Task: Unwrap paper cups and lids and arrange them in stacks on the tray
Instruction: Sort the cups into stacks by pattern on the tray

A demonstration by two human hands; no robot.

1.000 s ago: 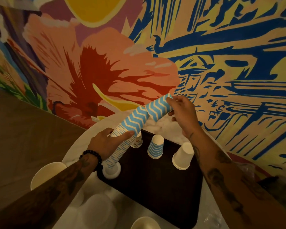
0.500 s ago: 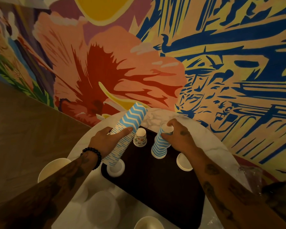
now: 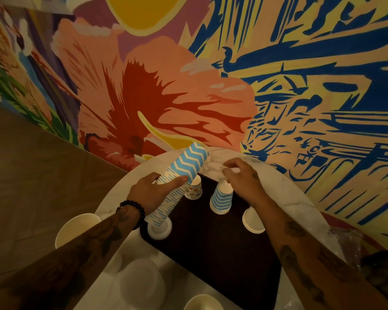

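Painted mural [image 3: 166, 97] in orange, red and blue fills the wall behind a round marble tabletop [image 3: 285, 198], on which a dark tray [image 3: 222, 253] lies. At the tray's near-left corner the left hand [image 3: 152, 193] grips a tall stack [image 3: 177, 180] of blue zigzag cups, thumb across the front and fingers wrapped behind; the stack leans away toward the wall, its foot on a white base at the tray's edge. Over the tray's far side the right hand [image 3: 242, 177], blurred, hovers with loosely bent fingers and nothing in it, just above a short stack [image 3: 222, 198] of blue-striped cups. A small patterned cup [image 3: 194, 190] stands at the tray's far-left edge, and white cups [image 3: 252, 221] at its right edge. Translucent lids [image 3: 141, 280] lie off the tray, to its near left. The step looks like splitting the tall stack into shorter ones; the next move calls for steadying it while lifting off a batch. No brand or writing is readable.
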